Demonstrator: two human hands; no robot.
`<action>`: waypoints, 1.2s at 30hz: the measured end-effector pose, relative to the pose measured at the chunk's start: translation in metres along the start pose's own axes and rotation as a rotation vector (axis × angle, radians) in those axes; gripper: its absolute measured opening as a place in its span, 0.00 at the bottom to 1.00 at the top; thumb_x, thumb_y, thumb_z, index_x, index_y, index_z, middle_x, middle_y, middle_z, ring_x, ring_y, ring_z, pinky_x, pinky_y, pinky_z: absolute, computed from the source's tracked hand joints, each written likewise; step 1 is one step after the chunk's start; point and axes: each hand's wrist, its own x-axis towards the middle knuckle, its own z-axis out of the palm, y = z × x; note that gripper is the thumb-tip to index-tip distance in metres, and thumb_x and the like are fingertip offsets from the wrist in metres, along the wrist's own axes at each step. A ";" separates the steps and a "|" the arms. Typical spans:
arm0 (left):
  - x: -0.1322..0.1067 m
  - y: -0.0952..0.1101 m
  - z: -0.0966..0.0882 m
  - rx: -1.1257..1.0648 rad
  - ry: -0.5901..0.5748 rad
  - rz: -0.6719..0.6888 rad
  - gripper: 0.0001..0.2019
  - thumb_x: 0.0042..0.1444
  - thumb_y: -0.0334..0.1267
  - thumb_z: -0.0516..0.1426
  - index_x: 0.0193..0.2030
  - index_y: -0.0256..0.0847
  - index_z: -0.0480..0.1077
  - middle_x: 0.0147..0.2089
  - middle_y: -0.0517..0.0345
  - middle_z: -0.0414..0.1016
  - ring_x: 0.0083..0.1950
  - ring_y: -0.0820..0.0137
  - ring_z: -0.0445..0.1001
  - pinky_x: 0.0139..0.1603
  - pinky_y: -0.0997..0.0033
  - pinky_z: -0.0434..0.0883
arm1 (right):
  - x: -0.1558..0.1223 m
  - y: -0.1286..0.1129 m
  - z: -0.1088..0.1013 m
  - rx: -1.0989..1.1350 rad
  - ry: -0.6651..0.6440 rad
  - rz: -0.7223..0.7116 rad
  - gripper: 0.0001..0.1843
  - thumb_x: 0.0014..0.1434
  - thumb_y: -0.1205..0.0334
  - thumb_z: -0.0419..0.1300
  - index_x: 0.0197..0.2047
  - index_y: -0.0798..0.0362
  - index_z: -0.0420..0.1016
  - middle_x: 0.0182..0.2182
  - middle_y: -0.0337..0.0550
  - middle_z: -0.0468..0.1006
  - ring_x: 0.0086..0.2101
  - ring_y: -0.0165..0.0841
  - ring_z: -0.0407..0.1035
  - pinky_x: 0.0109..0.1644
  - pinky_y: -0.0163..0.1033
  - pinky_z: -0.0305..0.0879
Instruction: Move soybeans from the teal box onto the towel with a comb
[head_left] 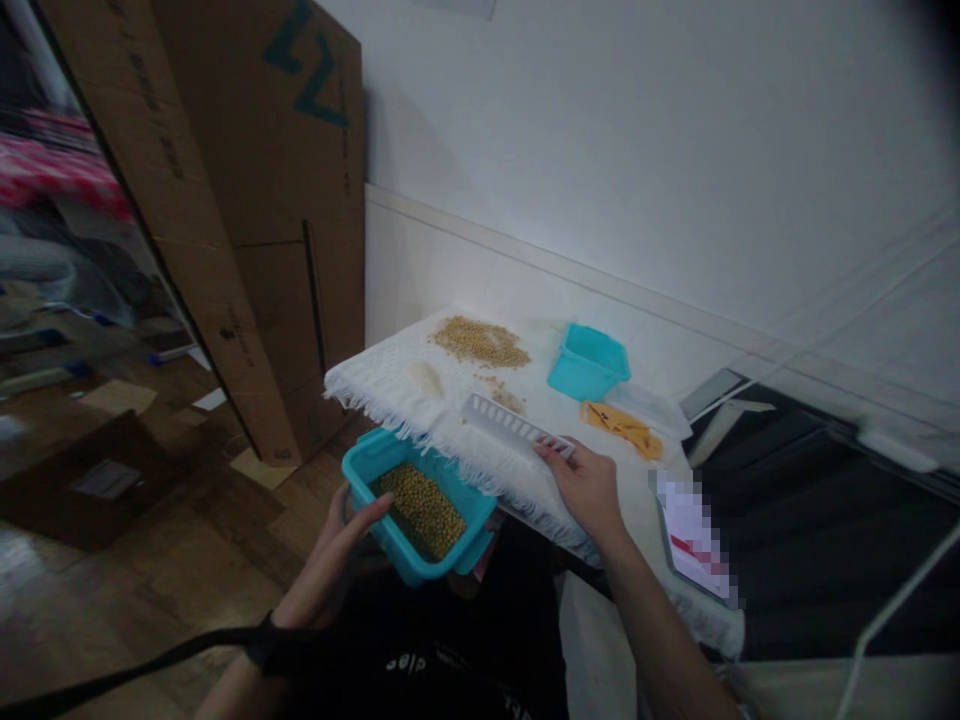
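Observation:
My left hand (337, 555) grips a teal plastic bin (457, 525) holding yellow beans (421, 508), kept just below the front edge of the white fringed cloth (480, 465). My right hand (589, 490) is closed on the end of a white slotted plastic strip (506, 425) that lies on the cloth near its edge. A pile of loose beans (480, 342) lies farther back on the cloth, with a few scattered beans (506, 395) between the pile and the strip. A second teal bin (589, 362) stands at the back right.
A yellow packet (621, 428) and a clear lid (651, 405) lie right of the second bin. A paper (694, 535) sits at the table's right. Large cardboard boxes (247, 200) lean against the wall on the left, above a wooden floor (150, 540).

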 end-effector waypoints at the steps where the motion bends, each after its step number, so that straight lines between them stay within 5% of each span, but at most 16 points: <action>1: -0.001 0.001 0.000 -0.002 -0.005 0.003 0.44 0.49 0.49 0.68 0.69 0.59 0.50 0.62 0.43 0.70 0.44 0.55 0.82 0.42 0.50 0.79 | -0.003 -0.001 -0.002 0.003 -0.009 -0.004 0.17 0.59 0.48 0.60 0.37 0.52 0.83 0.28 0.39 0.83 0.27 0.34 0.76 0.32 0.34 0.69; 11: -0.012 0.000 0.006 0.009 -0.037 0.070 0.42 0.51 0.49 0.66 0.70 0.57 0.50 0.60 0.44 0.72 0.43 0.57 0.82 0.39 0.55 0.80 | -0.025 -0.008 -0.028 -0.065 -0.046 -0.124 0.14 0.60 0.50 0.59 0.36 0.46 0.84 0.32 0.39 0.85 0.32 0.37 0.79 0.36 0.36 0.72; 16: 0.001 -0.009 0.003 0.019 0.024 0.025 0.47 0.47 0.49 0.69 0.70 0.56 0.49 0.56 0.43 0.75 0.38 0.57 0.82 0.35 0.53 0.80 | 0.007 0.027 -0.035 -0.181 0.208 0.024 0.21 0.59 0.44 0.58 0.36 0.52 0.82 0.30 0.45 0.84 0.32 0.40 0.77 0.38 0.40 0.70; 22: 0.012 -0.017 -0.002 0.028 0.029 0.050 0.46 0.46 0.49 0.69 0.69 0.55 0.53 0.53 0.44 0.76 0.37 0.57 0.82 0.35 0.52 0.80 | 0.020 0.057 -0.037 -0.254 0.187 0.070 0.23 0.58 0.42 0.58 0.34 0.54 0.81 0.26 0.46 0.81 0.30 0.40 0.74 0.37 0.40 0.66; 36: 0.007 -0.013 0.005 0.021 0.032 -0.035 0.48 0.44 0.49 0.70 0.69 0.57 0.52 0.51 0.46 0.77 0.39 0.54 0.82 0.37 0.50 0.79 | 0.018 0.041 -0.038 -0.213 0.118 0.088 0.21 0.57 0.44 0.58 0.32 0.53 0.81 0.25 0.44 0.81 0.27 0.39 0.73 0.31 0.39 0.64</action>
